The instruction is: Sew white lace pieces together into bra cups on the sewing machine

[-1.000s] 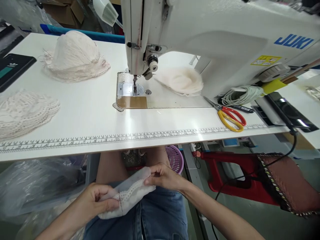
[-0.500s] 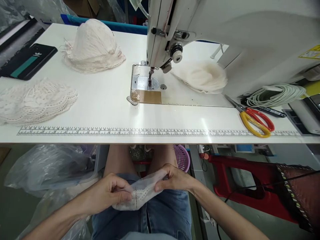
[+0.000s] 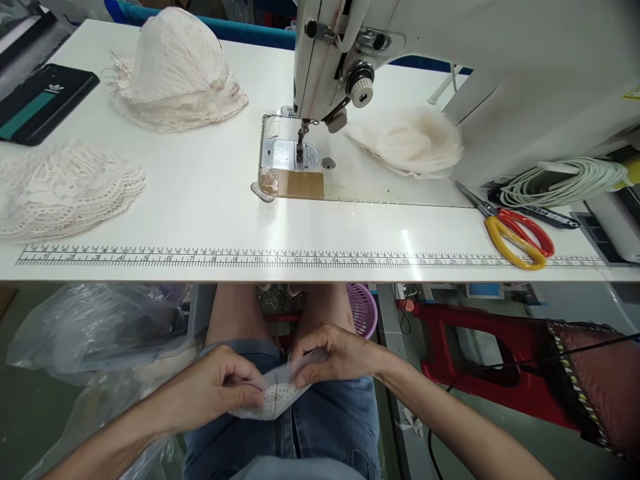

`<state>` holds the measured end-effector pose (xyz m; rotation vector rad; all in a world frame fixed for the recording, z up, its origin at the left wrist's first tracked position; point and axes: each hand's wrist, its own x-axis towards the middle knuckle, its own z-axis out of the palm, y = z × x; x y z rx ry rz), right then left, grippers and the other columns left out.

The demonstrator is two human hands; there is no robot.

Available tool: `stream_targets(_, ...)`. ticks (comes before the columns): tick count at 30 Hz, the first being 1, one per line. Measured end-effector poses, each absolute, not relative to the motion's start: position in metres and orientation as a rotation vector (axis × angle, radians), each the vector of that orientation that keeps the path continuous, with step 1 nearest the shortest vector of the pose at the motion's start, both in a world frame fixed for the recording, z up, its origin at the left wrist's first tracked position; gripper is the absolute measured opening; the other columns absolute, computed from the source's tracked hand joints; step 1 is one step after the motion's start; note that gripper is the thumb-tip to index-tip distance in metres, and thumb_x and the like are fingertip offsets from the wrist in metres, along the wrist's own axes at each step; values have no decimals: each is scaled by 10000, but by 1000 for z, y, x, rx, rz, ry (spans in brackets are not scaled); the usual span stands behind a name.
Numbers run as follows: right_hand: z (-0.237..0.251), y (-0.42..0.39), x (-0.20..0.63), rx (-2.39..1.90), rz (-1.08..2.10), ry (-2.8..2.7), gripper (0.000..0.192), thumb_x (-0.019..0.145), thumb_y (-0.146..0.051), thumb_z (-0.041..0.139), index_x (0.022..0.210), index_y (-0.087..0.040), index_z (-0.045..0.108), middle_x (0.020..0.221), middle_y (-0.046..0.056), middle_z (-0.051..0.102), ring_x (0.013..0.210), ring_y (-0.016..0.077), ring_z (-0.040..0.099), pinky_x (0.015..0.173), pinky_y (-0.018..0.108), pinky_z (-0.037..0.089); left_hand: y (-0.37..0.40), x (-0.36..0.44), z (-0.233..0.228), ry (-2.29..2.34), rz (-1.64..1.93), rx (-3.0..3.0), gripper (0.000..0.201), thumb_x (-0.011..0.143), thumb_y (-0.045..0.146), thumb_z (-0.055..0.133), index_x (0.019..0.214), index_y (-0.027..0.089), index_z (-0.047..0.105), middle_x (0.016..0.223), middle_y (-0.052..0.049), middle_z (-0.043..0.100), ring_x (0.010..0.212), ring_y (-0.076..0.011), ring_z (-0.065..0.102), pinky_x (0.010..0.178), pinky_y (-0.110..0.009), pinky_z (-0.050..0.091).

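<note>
Over my lap, below the table edge, both hands pinch one small white lace fabric piece (image 3: 274, 399). My left hand (image 3: 216, 388) grips its left end, and my right hand (image 3: 334, 353) pinches its upper right end; the fingertips nearly meet. The piece is bunched between them and partly hidden by my fingers. Above stands a white sewing machine (image 3: 450, 73) with its needle over the metal plate (image 3: 286, 155).
On the white table (image 3: 210, 213) lie a domed stack of lace cups (image 3: 175, 70), a flat lace pile (image 3: 65, 190), a pale pile (image 3: 407, 140) behind the needle, red-and-yellow scissors (image 3: 517, 233), coiled cord (image 3: 563, 181) and a dark phone (image 3: 43, 103). Plastic bags (image 3: 95, 327) sit left of my knees, a red stool (image 3: 480, 347) to the right.
My hands have drawn closer together, bunching the lace piece smaller on my lap. The view has tilted slightly down and left.
</note>
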<state>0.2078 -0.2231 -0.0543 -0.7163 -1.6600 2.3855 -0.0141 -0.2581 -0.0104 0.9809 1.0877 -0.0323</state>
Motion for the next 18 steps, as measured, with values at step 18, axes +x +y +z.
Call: stream_targets(18, -58, -225, 216, -704, 2419, -1631, 358, 707, -453, 693, 842, -123, 669, 790, 34, 657, 738, 137, 633, 704, 225, 499, -259, -19, -11, 1070, -76, 1006, 183, 744, 244, 618, 872, 174, 728, 802, -8, 742, 783, -181, 649, 664, -185, 442)
